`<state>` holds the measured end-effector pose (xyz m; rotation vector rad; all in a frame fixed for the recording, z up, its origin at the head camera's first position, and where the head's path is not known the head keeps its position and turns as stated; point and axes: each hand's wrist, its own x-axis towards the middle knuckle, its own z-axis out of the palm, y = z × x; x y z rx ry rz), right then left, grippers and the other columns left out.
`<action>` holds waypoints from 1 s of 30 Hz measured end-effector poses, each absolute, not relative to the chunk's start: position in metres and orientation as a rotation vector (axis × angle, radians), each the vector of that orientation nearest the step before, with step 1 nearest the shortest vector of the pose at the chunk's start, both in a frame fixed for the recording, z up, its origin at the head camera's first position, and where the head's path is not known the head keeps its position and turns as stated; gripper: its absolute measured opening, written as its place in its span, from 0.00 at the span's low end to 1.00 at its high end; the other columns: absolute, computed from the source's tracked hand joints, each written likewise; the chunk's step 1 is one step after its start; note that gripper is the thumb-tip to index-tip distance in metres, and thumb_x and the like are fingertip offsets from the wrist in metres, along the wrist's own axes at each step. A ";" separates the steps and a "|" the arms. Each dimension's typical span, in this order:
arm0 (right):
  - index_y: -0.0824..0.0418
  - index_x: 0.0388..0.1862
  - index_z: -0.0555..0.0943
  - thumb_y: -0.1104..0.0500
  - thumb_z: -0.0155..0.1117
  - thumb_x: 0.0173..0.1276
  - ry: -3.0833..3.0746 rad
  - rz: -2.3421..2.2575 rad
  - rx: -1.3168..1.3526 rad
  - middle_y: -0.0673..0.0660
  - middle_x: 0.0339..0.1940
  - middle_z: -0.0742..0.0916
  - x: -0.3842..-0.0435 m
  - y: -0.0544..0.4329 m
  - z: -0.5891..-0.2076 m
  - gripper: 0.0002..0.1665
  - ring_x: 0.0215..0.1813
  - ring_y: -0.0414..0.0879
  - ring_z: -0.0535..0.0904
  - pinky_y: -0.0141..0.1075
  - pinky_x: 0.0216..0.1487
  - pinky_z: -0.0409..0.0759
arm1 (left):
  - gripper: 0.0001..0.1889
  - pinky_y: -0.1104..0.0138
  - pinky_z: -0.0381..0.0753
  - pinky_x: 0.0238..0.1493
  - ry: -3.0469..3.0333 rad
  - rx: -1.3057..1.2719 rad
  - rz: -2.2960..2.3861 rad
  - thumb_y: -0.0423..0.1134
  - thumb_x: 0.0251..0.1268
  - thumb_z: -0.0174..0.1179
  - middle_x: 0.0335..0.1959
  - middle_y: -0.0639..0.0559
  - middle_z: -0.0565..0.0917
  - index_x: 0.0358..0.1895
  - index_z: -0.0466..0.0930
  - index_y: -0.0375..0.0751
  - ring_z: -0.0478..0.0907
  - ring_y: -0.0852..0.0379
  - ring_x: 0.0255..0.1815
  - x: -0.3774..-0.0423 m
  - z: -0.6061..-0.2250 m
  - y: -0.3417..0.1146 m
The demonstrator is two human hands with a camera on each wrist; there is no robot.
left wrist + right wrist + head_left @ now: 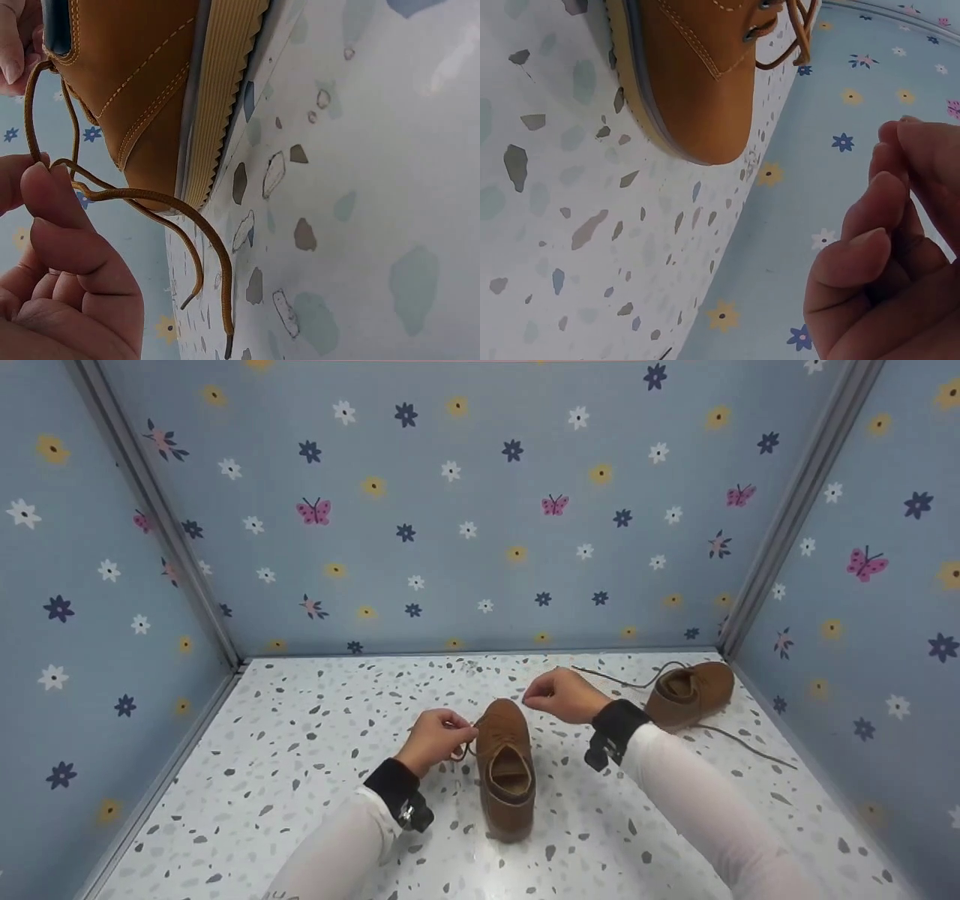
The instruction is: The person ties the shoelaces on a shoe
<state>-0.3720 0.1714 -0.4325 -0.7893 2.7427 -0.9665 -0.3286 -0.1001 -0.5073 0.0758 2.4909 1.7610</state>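
A brown lace-up shoe (504,769) stands upright on the speckled surface, toe pointing away. Beside its left edge, my left hand (444,739) pinches the brown shoelace (226,285) between thumb and forefinger. In the left wrist view the lace forms a loop above the fingertips, and two tipped ends dangle past the toe. My right hand (566,695) hovers to the right of the toe, apart from the shoe. Its fingers are curled and the thumb meets the forefinger, with nothing visible between them in the right wrist view.
A second brown shoe (694,694) sits at the back right corner, its lace ends trailing loosely across the white speckled tabletop (315,780). Blue flowered panels (480,577) with grey metal corner posts (799,502) enclose the back and both sides.
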 end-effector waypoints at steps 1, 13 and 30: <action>0.57 0.44 0.91 0.56 0.67 0.76 2.732 -0.962 -0.793 0.53 0.37 0.93 -0.370 0.169 -0.434 0.09 0.36 0.38 0.82 0.38 0.45 0.82 | 0.08 0.68 0.79 0.25 2.487 0.064 1.761 0.40 0.65 0.71 0.30 0.47 0.88 0.36 0.85 0.38 0.81 0.58 0.23 -0.330 -0.508 -0.100; 0.55 0.40 0.93 0.57 0.70 0.72 2.660 -0.820 -1.036 0.50 0.38 0.93 -0.352 0.129 -0.452 0.06 0.37 0.36 0.83 0.33 0.42 0.82 | 0.08 0.72 0.76 0.21 2.423 -0.034 1.789 0.39 0.61 0.69 0.24 0.55 0.84 0.35 0.81 0.39 0.79 0.59 0.22 -0.337 -0.509 -0.093; 0.55 0.29 0.91 0.52 0.77 0.65 2.619 -0.714 -1.005 0.46 0.26 0.90 -0.346 0.108 -0.460 0.09 0.29 0.34 0.79 0.30 0.35 0.78 | 0.09 0.70 0.76 0.21 2.380 -0.059 1.845 0.37 0.64 0.67 0.26 0.52 0.86 0.42 0.84 0.36 0.78 0.62 0.20 -0.337 -0.512 -0.091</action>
